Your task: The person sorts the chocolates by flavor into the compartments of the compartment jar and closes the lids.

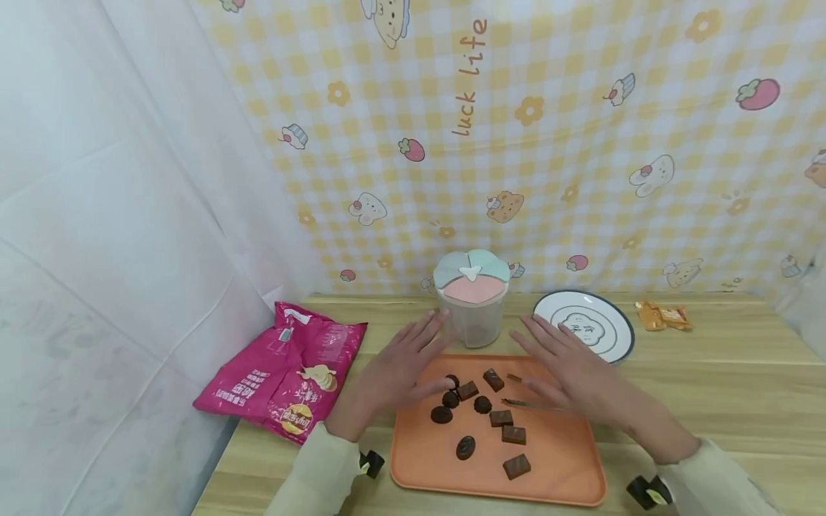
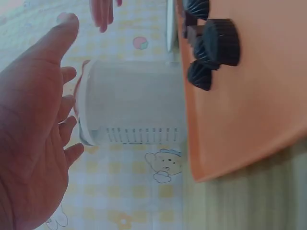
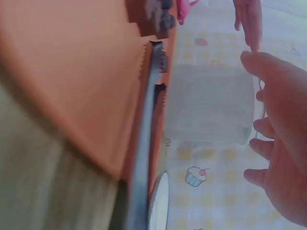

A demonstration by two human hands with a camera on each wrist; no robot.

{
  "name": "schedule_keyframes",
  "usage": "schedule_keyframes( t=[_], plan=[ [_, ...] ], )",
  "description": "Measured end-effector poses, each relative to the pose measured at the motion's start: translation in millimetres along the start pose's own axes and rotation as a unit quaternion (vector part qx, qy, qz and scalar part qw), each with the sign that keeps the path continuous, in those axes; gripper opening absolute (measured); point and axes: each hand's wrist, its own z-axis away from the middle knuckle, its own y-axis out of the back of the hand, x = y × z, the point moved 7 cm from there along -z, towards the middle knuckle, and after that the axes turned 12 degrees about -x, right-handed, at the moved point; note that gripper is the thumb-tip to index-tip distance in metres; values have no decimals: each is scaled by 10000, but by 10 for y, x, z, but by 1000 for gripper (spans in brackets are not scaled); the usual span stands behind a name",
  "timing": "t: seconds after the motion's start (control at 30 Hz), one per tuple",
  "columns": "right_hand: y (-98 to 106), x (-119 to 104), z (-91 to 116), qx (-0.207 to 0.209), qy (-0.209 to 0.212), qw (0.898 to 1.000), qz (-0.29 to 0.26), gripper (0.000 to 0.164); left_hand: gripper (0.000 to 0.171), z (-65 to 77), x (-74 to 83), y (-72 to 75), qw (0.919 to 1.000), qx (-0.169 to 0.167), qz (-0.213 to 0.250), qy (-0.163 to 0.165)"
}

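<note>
My left hand (image 1: 401,369) hovers above the left back part of an orange tray (image 1: 426,462), fingers extended and holding nothing. Over the tray's right back part, my right hand (image 1: 584,376) is likewise spread and holds nothing. Beneath it lie metal tongs (image 3: 144,136) with toothed tips, partly hidden by that hand in the head view. Several dark chocolates rest on the tray, some rectangular like this chocolate block (image 1: 516,466), others round or oval like this chocolate (image 1: 465,448). Just behind the tray stands a clear container (image 1: 474,326) with a pastel sectioned lid (image 1: 474,288).
A pink chip bag (image 1: 284,380) lies to the left of the tray. Behind the right hand is a white plate (image 1: 613,337) with a dark rim. An orange wrapped snack (image 1: 663,316) lies at the back right, near the checked cloth (image 1: 568,165).
</note>
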Motion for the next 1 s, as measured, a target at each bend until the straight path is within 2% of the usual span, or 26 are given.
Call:
schedule_keyframes(
  t=[0.2, 0.4, 0.5, 0.57, 0.73, 1.0],
  plan=[
    [144, 78, -157, 238, -87, 9993, -266, 73, 79, -93, -82, 114, 9993, 209, 301, -51],
    [291, 157, -405, 632, 67, 9959, -646, 74, 71, -242, -194, 288, 9928, 1068, 452, -298],
    [325, 215, -513, 617, 48, 9941, -885, 72, 67, -355, -242, 345, 9890, 1338, 488, -410],
    [331, 266, -596, 570, 12, 9924, -1090, 68, 66, -433, -293, 362, 9889, 1331, 556, -357],
    [336, 379, -759, 532, -143, 9898, -1311, 61, 64, -599, -421, 397, 9909, 1053, 825, -143],
    [324, 415, -907, 541, 66, 9880, -1446, 52, 60, -717, -570, 334, 9912, 676, 1130, 148]
  ],
)
